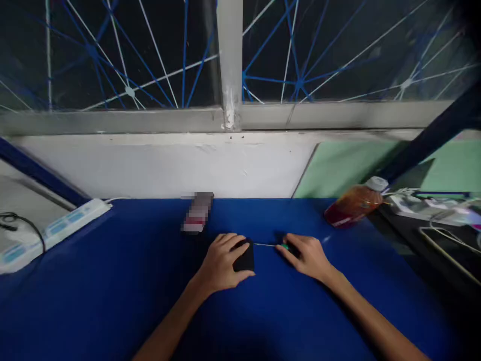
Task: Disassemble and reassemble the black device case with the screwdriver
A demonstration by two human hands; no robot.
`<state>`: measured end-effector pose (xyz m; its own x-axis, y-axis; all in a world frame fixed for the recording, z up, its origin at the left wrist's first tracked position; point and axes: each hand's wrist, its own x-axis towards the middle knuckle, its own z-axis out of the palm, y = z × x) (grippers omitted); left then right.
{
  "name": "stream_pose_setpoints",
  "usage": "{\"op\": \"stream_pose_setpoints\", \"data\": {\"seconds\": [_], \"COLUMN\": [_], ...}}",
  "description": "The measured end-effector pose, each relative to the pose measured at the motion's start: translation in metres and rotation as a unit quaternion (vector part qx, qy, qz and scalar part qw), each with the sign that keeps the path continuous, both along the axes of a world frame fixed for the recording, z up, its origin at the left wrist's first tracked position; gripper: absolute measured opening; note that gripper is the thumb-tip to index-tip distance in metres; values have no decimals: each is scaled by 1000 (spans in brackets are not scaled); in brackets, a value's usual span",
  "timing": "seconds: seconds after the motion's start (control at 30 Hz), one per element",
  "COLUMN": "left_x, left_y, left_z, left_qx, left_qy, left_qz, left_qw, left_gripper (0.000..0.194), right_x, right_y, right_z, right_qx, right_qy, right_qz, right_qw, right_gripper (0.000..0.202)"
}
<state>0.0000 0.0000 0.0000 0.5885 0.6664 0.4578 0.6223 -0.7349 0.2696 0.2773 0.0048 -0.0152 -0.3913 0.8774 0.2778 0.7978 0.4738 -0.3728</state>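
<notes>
My left hand [226,263] is wrapped over a small black box-like object [245,258] on the blue table, fingers across its top and thumb along its near edge. What kind of object it is, I cannot make out. A screwdriver with a thin metal shaft [264,244] and a green handle, mostly hidden, is pinched in my right hand [303,254]. Its shaft points left, and the tip is at or very near the black object's right side; contact cannot be told.
Behind my left hand lies a blurred-out pinkish-grey item [198,213]. A bottle of reddish drink [353,203] with a white cap is at the table's [112,281] back right. White power strips [56,233] and cables sit at both sides. A wall and windows stand behind.
</notes>
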Motion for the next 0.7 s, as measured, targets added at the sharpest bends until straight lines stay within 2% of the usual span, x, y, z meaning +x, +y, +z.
{"op": "stream_pose_setpoints", "data": {"seconds": [0.3,0.57,0.7], "left_x": [5,6,5], "left_y": [2,0,0], "left_z": [5,0,-3], "left_qx": [-41,-16,-10], "left_qy": [-3,2,13], "left_qz": [-1,-12,-14], "left_qw": [999,1000,1000], "left_gripper": [57,54,54], "right_x": [6,18,19], "right_y": [4,14,14], "right_z": [11,14,14], "right_qx": [-44,-79,-84], "right_qy": [11,83,87], "right_qz": [35,46,41], "right_qw": [998,992,992], "right_gripper": [26,32,35]}}
